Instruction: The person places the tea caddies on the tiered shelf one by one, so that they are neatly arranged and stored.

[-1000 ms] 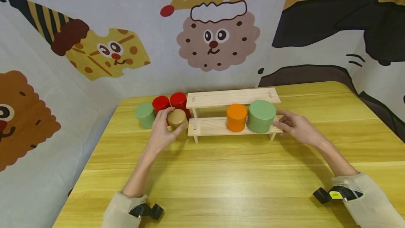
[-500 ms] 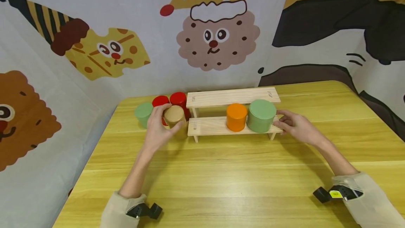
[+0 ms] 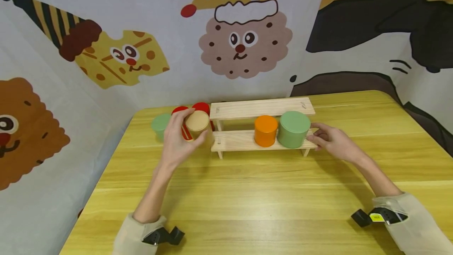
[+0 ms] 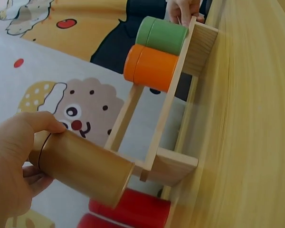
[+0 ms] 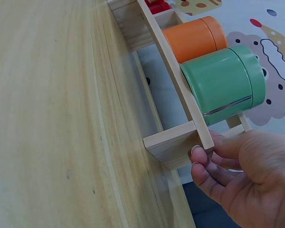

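My left hand [image 3: 177, 141] grips a tall gold canister [image 3: 198, 122] near its lidded top. In the left wrist view, the canister [image 4: 83, 166] is raised off the table beside the left end of a two-tier wooden shelf [image 3: 235, 141]. My right hand [image 3: 334, 141] pinches the right end of the lower board, thumb on one side and fingers curled against the other in the right wrist view. An orange canister [image 3: 265, 131] and a wider green canister [image 3: 293, 129] stand side by side on that board.
Behind the left hand, two red canisters [image 3: 201, 107] stand on the wooden table [image 3: 247, 196], partly hidden. A smaller green canister [image 3: 161, 125] is left of them. A cartoon-printed cloth [image 3: 177, 58] hangs behind the table.
The left hand has lifted the gold canister from the table, first slightly left, then back right toward the shelf's left end. The right hand keeps its place.
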Available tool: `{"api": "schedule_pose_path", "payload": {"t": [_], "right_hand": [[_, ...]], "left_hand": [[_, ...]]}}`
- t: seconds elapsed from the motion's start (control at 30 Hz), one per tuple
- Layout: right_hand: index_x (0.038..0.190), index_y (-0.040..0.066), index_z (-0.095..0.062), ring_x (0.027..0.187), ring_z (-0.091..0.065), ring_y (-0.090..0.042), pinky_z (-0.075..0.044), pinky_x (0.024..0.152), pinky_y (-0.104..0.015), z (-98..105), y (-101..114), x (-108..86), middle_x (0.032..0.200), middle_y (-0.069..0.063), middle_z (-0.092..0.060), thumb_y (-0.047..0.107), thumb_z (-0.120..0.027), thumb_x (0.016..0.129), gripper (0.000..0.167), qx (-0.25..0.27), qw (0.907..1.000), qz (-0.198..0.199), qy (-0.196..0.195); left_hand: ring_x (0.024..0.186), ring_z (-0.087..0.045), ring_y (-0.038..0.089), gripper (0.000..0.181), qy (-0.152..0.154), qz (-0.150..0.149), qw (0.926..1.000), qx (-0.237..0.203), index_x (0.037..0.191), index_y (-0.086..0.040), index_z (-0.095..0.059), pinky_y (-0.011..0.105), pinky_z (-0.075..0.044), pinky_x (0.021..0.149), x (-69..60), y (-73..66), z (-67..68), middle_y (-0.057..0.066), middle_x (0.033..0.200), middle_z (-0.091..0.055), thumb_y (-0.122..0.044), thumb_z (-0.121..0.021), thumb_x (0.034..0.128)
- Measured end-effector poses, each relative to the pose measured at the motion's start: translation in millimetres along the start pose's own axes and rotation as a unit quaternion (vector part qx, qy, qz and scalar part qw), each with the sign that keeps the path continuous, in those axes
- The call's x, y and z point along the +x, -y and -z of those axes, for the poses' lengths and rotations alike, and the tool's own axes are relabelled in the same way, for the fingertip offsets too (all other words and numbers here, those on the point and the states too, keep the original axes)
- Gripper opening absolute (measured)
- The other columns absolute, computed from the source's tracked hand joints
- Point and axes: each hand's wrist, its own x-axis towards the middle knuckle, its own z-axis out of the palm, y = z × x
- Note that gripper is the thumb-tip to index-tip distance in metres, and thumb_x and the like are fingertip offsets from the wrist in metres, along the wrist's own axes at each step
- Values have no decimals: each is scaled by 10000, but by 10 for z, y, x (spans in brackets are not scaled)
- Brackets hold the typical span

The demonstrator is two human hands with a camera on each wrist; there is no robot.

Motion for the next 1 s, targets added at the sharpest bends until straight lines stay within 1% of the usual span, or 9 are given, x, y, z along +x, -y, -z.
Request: {"api": "schedule_pose_path", "payload": {"t": [0.13,0.23,0.37,0.43,0.5,0.6,0.73,0.87,1.0], "right_hand": [[1486,-74,-383,814,-671,-215,-556,632,-353,5,11,-2,1104,-211,-666,273,-573,1048,590,30,10000,-41,30],[1493,-70,-374,820,-671,-215,-554,633,-350,8,11,-1,1113,-210,-665,278,-571,1048,598,52,9999,-73,53],[1499,-72,-363,819,-671,-211,-554,636,-347,8,1,5,1118,-206,-665,280,-569,1049,608,68,9999,-93,61],[1499,-76,-361,816,-673,-213,-555,638,-345,8,-4,6,1117,-206,-665,278,-570,1049,609,71,9999,-96,59],[1498,-80,-360,815,-675,-216,-557,640,-345,9,-4,6,1117,-208,-664,277,-569,1049,610,78,9999,-100,64],[1496,-80,-362,821,-680,-227,-561,646,-347,7,-6,8,1121,-212,-660,272,-570,1049,606,96,9999,-98,75],[1495,-78,-364,828,-680,-226,-563,649,-351,2,-9,12,1126,-215,-658,271,-572,1048,604,101,9999,-98,73],[1494,-83,-363,825,-678,-220,-566,651,-353,-3,-10,12,1122,-214,-657,270,-574,1047,607,114,9999,-103,61],[1495,-87,-358,827,-679,-225,-566,656,-355,-2,-10,10,1118,-214,-657,268,-573,1047,611,98,9999,-102,53]], "left_hand": [[1088,-561,313,627,42,-28,9999,-165,1306,29,-576,450,-481,898,26,-67,-41,183,1236,-579,-126,-854,766],[1080,-561,300,621,98,31,9996,-280,1309,22,-577,454,-481,904,47,-106,-80,169,1225,-580,-141,-851,775],[1035,-556,269,619,162,64,9993,-342,1312,10,-582,447,-485,848,81,-139,-142,152,1208,-585,-162,-852,783],[1036,-557,264,619,197,60,9991,-365,1312,9,-582,465,-489,848,95,-155,-174,148,1211,-589,-167,-851,783],[1055,-559,270,624,241,59,9989,-392,1316,15,-578,481,-486,878,103,-173,-209,149,1224,-589,-169,-849,785],[1115,-563,279,630,303,67,9987,-405,1325,11,-574,470,-466,965,111,-191,-263,146,1250,-588,-177,-845,789],[1132,-561,279,624,420,98,9977,-530,1329,8,-570,455,-462,983,124,-211,-342,149,1261,-579,-187,-836,799],[1107,-561,278,619,533,137,9965,-635,1326,2,-567,484,-473,963,138,-227,-422,154,1248,-572,-186,-834,801],[1012,-545,261,622,631,169,9956,-674,1324,-8,-567,502,-495,842,159,-241,-491,139,1212,-575,-193,-840,796]]}}
